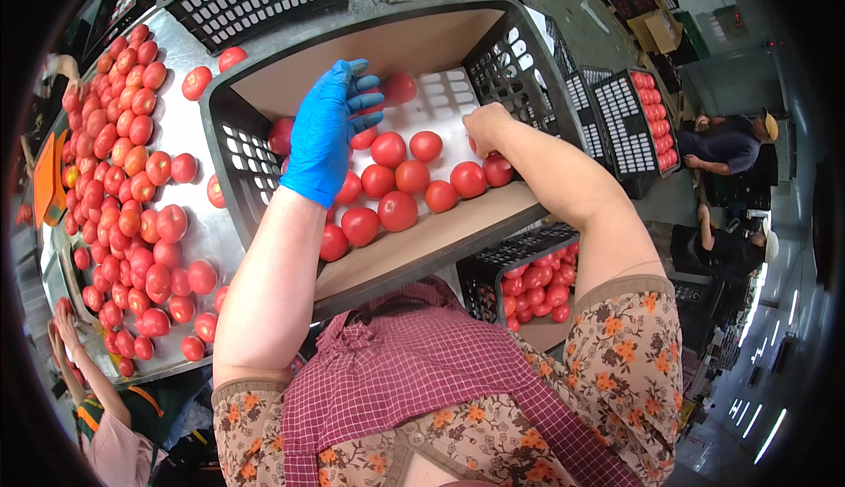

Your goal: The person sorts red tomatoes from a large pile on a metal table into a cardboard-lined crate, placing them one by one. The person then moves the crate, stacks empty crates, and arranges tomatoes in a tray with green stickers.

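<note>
A black plastic crate (422,267) lined with brown cardboard lies before me, with red tomatoes (397,211) along its near side. My left hand (325,130), in a blue glove, is over the crate's left part, palm turned to the right and fingers spread. A tomato (399,89) shows just behind its fingertips; I cannot tell whether they touch. My bare right hand (487,129) reaches into the crate's right side, fingers curled down around a tomato (473,145) that is mostly hidden. Another tomato (497,169) sits just below that hand.
Many tomatoes (125,190) cover the metal table (218,242) at left, where co-workers' hands reach in. Another black crate (277,1) stands beyond mine. Filled crates stand at right (630,124) and below (478,285). Two people stand farther off at right.
</note>
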Motion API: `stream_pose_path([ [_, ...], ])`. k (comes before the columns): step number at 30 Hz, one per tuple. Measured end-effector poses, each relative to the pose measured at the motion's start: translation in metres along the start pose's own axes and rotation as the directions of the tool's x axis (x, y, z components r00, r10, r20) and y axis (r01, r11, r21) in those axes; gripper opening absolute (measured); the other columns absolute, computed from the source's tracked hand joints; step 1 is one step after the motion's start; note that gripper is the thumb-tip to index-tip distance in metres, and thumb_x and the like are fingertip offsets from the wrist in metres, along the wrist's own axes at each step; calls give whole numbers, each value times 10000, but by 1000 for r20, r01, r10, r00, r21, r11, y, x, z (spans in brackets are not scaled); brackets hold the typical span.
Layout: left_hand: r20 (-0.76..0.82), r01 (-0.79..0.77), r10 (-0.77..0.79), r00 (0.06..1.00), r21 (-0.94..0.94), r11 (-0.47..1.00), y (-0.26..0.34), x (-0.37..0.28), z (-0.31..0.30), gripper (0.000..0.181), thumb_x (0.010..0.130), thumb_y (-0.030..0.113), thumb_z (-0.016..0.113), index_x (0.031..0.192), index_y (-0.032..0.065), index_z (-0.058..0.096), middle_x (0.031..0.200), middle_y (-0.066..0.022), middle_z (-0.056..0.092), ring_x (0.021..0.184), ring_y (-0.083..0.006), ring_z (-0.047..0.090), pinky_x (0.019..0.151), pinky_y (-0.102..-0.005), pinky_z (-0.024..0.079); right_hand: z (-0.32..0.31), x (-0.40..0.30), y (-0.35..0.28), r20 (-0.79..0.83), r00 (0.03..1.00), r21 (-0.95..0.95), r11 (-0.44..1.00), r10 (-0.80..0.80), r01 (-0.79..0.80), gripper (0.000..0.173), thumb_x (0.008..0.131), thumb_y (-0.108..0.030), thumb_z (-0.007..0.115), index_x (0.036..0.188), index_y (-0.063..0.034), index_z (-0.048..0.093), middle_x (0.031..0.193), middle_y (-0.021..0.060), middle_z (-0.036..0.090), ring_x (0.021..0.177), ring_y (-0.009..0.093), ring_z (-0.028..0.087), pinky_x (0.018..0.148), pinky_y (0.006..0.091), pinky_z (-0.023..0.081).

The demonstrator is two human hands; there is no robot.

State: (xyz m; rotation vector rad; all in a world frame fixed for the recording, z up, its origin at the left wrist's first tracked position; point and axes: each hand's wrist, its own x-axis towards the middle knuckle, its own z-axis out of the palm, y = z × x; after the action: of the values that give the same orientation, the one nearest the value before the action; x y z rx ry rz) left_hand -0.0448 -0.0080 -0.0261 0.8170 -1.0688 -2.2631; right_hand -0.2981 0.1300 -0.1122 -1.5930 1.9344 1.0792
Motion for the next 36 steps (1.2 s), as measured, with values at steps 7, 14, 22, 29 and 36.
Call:
stream_pose_path([
  [7, 21, 76, -76, 997, 8, 997, -18, 1, 4, 437, 995, 407, 487, 1253, 61, 554, 1097, -81, 627, 974, -187, 604, 832, -365, 513, -55, -51, 9, -626, 780, 652, 547, -1, 525, 652, 610, -171, 804, 1194, -77, 531, 1134, 132, 624, 1051, 279, 616, 918, 372, 498],
  [14, 254, 372, -301, 919, -314, 873, -18, -12, 15, 480, 989, 429, 492, 1325, 85, 482, 1293, -151, 521, 1085, -289, 585, 885, -456, 523, -100, -88, -30, -806, 592, 590, 74, 4, 804, 901, 606, -132, 879, 1383, -136, 422, 1250, 70, 560, 1183, 211, 538, 1025, 410, 436],
  [22, 282, 264, -153, 947, -413, 872, -6, -11, 21, 417, 963, 286, 521, 1326, 82, 516, 1308, -117, 524, 1164, -274, 559, 876, -482, 542, -5, 27, -24, -419, 841, 530, 660, -343, 533, 793, 653, -229, 818, 1358, -125, 468, 1228, 181, 560, 1139, 335, 570, 947, 419, 474],
  [29, 196, 220, -149, 969, -419, 881, 2, -12, 15, 409, 942, 291, 525, 1291, 82, 560, 1276, -105, 559, 1149, -270, 564, 860, -471, 538, -9, 27, -58, -381, 869, 290, 851, -316, 437, 634, 647, -157, 764, 1233, -83, 535, 1131, 198, 580, 1030, 379, 606, 862, 445, 503],
  [36, 80, 179, -160, 984, -437, 882, 5, -11, 14, 389, 924, 354, 548, 1229, 117, 595, 1188, -91, 628, 1052, -255, 615, 780, -431, 543, -80, -33, -15, -571, 820, 809, 140, -49, 571, 561, 701, -153, 791, 1178, -20, 526, 1076, 95, 631, 929, 186, 632, 767, 332, 529],
])
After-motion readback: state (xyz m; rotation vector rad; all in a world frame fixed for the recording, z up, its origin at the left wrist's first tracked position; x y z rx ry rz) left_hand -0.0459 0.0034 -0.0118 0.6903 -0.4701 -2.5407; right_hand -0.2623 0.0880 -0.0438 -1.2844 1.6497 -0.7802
